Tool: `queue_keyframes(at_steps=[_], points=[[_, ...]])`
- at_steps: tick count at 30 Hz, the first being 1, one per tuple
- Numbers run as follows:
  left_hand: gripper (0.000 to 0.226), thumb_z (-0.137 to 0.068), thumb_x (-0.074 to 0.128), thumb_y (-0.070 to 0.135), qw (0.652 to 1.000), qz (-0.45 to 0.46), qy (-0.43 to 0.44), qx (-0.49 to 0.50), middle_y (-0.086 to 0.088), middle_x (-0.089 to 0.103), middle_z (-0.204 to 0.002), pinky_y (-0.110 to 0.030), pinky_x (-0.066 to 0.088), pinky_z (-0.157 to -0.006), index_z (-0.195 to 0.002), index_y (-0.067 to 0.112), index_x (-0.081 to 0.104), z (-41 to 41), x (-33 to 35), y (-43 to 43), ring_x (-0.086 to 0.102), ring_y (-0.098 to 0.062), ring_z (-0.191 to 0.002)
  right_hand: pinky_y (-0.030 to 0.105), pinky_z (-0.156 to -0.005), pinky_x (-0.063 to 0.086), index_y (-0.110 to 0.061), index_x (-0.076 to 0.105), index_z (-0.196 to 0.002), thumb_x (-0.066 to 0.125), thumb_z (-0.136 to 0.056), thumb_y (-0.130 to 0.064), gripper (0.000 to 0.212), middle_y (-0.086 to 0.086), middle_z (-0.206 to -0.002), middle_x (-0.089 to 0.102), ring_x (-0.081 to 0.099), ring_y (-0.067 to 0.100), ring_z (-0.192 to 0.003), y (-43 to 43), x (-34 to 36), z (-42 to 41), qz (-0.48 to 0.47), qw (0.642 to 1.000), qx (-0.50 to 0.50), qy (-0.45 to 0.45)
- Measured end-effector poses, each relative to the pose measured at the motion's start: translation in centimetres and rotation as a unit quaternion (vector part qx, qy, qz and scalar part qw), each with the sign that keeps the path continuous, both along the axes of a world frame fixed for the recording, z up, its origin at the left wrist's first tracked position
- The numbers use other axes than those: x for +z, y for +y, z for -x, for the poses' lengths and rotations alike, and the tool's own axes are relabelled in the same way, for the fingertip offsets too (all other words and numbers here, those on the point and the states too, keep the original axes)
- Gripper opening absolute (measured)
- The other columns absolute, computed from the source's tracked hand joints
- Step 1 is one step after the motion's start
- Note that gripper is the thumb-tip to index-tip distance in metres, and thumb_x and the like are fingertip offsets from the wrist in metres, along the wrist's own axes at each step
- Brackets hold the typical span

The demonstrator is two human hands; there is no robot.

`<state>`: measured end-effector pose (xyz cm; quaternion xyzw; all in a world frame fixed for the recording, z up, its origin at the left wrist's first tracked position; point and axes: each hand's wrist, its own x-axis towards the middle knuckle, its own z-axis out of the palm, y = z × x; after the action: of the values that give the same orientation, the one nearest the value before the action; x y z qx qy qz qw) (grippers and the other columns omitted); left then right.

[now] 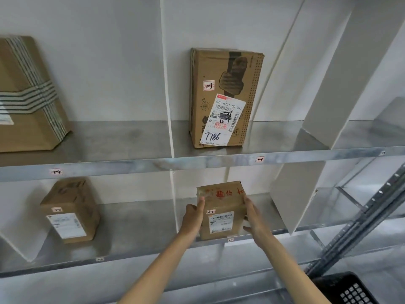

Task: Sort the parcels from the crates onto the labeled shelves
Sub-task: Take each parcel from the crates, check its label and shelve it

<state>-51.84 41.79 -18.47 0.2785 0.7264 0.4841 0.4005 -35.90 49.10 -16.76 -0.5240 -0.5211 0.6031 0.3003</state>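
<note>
A small brown parcel [222, 212] with red writing on top and a white shipping label stands upright on the lower metal shelf [140, 229], in the bay right of the white divider. My left hand [194, 216] grips its left side and my right hand [254, 218] presses its right side. A small label tag [230, 240] sits on the shelf edge just below the parcel. A black plastic crate [348, 290] shows at the bottom right corner.
On the upper shelf stand a tall box marked 7786 [223, 97] and a strapped box [28, 95] at far left. Another small box [71, 210] sits lower left. White dividers [171, 106] split the bays; a grey upright [368, 218] slants at right.
</note>
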Motion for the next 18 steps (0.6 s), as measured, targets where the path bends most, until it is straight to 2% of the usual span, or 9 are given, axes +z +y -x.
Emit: queue_keyframes(at_steps=[4, 5, 7, 9, 11, 15, 18], points=[[0.067, -0.088, 0.032, 0.067, 0.999, 0.008, -0.009, 0.039, -0.012, 0.066, -0.098, -0.038, 0.051, -0.08, -0.107, 0.005, 0.048, 0.5, -0.9, 2.0, 0.064, -0.026, -0.09, 0.044, -0.09, 0.041, -0.034, 0.058, -0.1, 0.032, -0.092, -0.063, 0.039, -0.01, -0.099, 0.062, 0.055, 0.017, -0.098, 2.0, -1.6, 1.0, 0.027, 0.999, 0.017, -0.012], [0.065, -0.088, 0.032, 0.066, 0.999, 0.012, -0.012, 0.042, -0.012, 0.065, -0.094, -0.038, 0.051, -0.079, -0.107, 0.005, 0.046, 0.5, -1.0, 2.4, 0.064, -0.025, -0.087, 0.043, -0.088, 0.04, -0.035, 0.058, -0.096, 0.032, -0.092, -0.063, 0.039, -0.011, -0.097, 0.062, 0.056, 0.016, -0.097, 2.4, -1.8, 1.2, 0.029, 0.999, 0.021, -0.014], [0.063, -0.09, 0.032, 0.063, 0.999, 0.018, -0.01, 0.043, -0.009, 0.06, -0.083, -0.034, 0.047, -0.068, -0.106, 0.004, 0.047, 0.6, -1.4, 3.2, 0.059, -0.021, -0.074, 0.043, -0.088, 0.039, -0.035, 0.058, -0.093, 0.031, -0.091, -0.065, 0.04, -0.011, -0.096, 0.062, 0.056, 0.018, -0.098, 3.1, -2.4, 1.6, 0.038, 0.999, 0.028, -0.023], [0.057, -0.091, 0.032, 0.061, 0.999, 0.016, -0.013, 0.043, -0.01, 0.057, -0.079, -0.031, 0.043, -0.064, -0.093, 0.007, 0.052, 0.6, -1.8, 3.8, 0.055, -0.019, -0.069, 0.047, -0.094, 0.04, -0.03, 0.056, -0.107, 0.031, -0.091, -0.066, 0.046, -0.004, -0.108, 0.061, 0.054, 0.025, -0.11, 3.8, -3.2, 1.7, 0.06, 0.997, 0.032, -0.031], [0.056, -0.092, 0.031, 0.059, 0.999, 0.019, -0.012, 0.041, -0.012, 0.06, -0.081, -0.029, 0.046, -0.064, -0.084, 0.01, 0.055, 0.6, -2.2, 4.2, 0.059, -0.021, -0.071, 0.05, -0.097, 0.041, -0.026, 0.051, -0.119, 0.031, -0.09, -0.067, 0.054, 0.002, -0.121, 0.058, 0.052, 0.028, -0.118, 4.2, -4.1, 1.7, 0.071, 0.996, 0.038, -0.031], [0.061, -0.093, 0.034, 0.058, 0.997, 0.019, -0.015, 0.07, -0.018, 0.068, -0.093, -0.038, 0.052, -0.077, -0.097, 0.001, 0.057, 0.9, -3.2, 4.6, 0.066, -0.029, -0.084, 0.048, -0.089, 0.049, -0.021, 0.052, -0.121, 0.034, -0.088, -0.066, 0.058, 0.005, -0.126, 0.058, 0.055, 0.029, -0.115, 4.8, -5.2, 1.7, 0.064, 0.996, 0.052, -0.021], [0.062, -0.093, 0.032, 0.06, 0.996, 0.021, -0.036, 0.075, -0.016, 0.068, -0.104, -0.047, 0.05, -0.092, -0.113, 0.006, 0.055, 1.1, -3.5, 5.1, 0.065, -0.029, -0.096, 0.048, -0.088, 0.052, -0.018, 0.053, -0.117, 0.036, -0.09, -0.062, 0.055, 0.008, -0.123, 0.058, 0.057, 0.029, -0.112, 5.4, -5.7, 2.0, 0.054, 0.997, 0.051, -0.014]])
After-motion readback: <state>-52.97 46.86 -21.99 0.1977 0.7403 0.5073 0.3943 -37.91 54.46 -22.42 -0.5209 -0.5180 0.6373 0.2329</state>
